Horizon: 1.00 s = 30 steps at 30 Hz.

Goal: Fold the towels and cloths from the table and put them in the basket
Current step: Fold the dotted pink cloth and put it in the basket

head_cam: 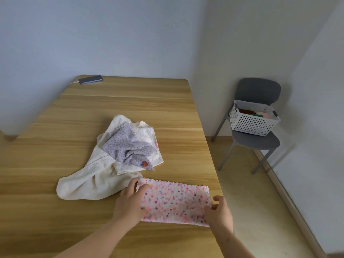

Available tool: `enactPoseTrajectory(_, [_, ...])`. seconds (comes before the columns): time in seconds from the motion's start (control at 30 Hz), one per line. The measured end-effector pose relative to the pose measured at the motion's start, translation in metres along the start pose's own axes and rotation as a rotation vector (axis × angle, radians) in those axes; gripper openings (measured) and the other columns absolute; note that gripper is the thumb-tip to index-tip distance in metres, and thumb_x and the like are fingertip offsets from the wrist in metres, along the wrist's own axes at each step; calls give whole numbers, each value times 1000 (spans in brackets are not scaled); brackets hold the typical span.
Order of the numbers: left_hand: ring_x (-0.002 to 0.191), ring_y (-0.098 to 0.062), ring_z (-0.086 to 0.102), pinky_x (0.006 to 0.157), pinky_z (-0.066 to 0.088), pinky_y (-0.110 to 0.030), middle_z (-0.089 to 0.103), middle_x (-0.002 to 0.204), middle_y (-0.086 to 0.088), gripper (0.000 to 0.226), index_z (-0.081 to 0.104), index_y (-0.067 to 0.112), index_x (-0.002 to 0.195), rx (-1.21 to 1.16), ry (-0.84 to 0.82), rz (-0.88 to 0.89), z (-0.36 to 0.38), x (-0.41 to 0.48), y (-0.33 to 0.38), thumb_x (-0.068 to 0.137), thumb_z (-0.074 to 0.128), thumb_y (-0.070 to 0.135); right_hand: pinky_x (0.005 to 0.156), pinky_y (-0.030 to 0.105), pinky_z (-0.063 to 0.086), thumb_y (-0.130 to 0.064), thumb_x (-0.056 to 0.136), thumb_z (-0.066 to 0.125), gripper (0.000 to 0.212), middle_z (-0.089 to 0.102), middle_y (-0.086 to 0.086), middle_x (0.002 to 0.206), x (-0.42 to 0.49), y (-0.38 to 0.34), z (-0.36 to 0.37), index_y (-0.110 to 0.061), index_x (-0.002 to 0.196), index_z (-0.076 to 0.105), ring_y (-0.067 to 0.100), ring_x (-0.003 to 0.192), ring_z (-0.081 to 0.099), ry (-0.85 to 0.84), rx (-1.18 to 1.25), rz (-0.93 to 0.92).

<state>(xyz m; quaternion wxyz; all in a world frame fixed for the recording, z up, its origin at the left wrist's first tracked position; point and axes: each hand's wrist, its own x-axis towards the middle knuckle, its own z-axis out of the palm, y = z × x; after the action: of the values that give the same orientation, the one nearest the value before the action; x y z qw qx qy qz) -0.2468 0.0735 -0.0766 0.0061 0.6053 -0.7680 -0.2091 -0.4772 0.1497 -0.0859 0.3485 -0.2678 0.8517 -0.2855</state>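
at the far left corner of the wooden table (130, 101) a dark phone (90, 79) lies flat with a cable plugged into its left end. nearer the middle, a cream towel (87, 183) sprawls in a loose heap, unfolded, and a lilac dotted cloth (128, 148) sits crumpled on top of it, a small red patch showing near its lower corner. just in front of that heap, near the table's front right edge, a pink speckled cloth (175, 202) lies flat as a long rectangle, its far left corner touching the towel. the left hand (130, 202) grips the left end of this cloth, fingers curled over the edge. the right hand (219, 211) pinches the near right corner between thumb and fingertips. off to the right, well apart from the table, a grey chair (258, 90) stands by the wall, and on its seat rests a white perforated basket (251, 125) with some folded pieces inside, brown, green and pink, too small to make out further.
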Motion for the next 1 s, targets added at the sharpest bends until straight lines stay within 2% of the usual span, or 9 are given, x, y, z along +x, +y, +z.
enactPoseTrajectory(0.1, [128,-14,29,97,38,-27,22,146,14,47,37,39,135,73,-47,78,4,-7,4,92,49,25,89,40,48,-28,84,57,23,48,0,107,-11,-1,1,-23,101,42,22,101,52,-18,-172,49])
enactPoseTrajectory(0.2, [131,-15,26,103,34,-38,25,144,17,43,33,44,135,94,-119,81,9,-14,5,94,42,34,92,38,44,-35,82,52,22,54,0,104,-17,2,1,-22,96,42,22,103,52,-64,-248,107])
enactPoseTrajectory(0.37, [128,-16,30,102,35,-36,26,144,13,49,28,43,138,162,-169,105,12,-27,2,92,45,38,75,31,47,-34,78,57,15,60,-1,84,-17,15,-2,-22,87,57,19,83,56,-103,-174,124])
enactPoseTrajectory(0.47, [128,-17,29,103,35,-35,28,144,13,51,31,44,137,156,-204,103,8,-32,2,90,48,39,56,25,33,-18,84,54,8,50,3,71,-22,11,-13,-11,83,53,17,64,44,-68,-1,107])
enactPoseTrajectory(0.6, [135,-21,25,106,35,-35,30,147,13,44,42,41,132,-111,-180,-9,8,-32,4,90,48,31,52,25,33,-12,84,53,13,52,6,73,-23,7,-18,-4,94,56,17,64,45,-43,93,104])
enactPoseTrajectory(0.67, [129,-20,34,90,45,-27,33,143,7,43,51,36,126,-360,-48,-158,13,-29,3,86,52,20,52,25,32,-11,83,53,8,51,5,72,-28,1,-18,-5,89,55,17,62,43,-22,136,74])
enactPoseTrajectory(0.73, [112,-19,46,68,45,-21,37,137,0,42,56,33,120,-610,32,-351,17,-31,-1,84,53,10,52,24,31,-10,83,53,3,48,4,69,-33,-7,-16,-7,84,52,15,60,39,-14,188,1])
enactPoseTrajectory(0.8, [102,-17,51,72,43,-24,44,135,-4,39,58,29,119,-757,-41,-405,22,-31,-9,87,51,8,52,24,32,-9,84,52,2,47,2,70,-39,-19,-11,-9,82,51,14,61,39,-46,232,-73])
enactPoseTrajectory(1.0, [123,-18,45,92,38,-25,46,139,-5,42,55,26,126,-765,-262,-351,19,-31,-26,91,45,6,52,20,31,-11,86,54,17,42,-5,63,-60,-56,21,-16,73,45,10,56,36,-194,257,-266])
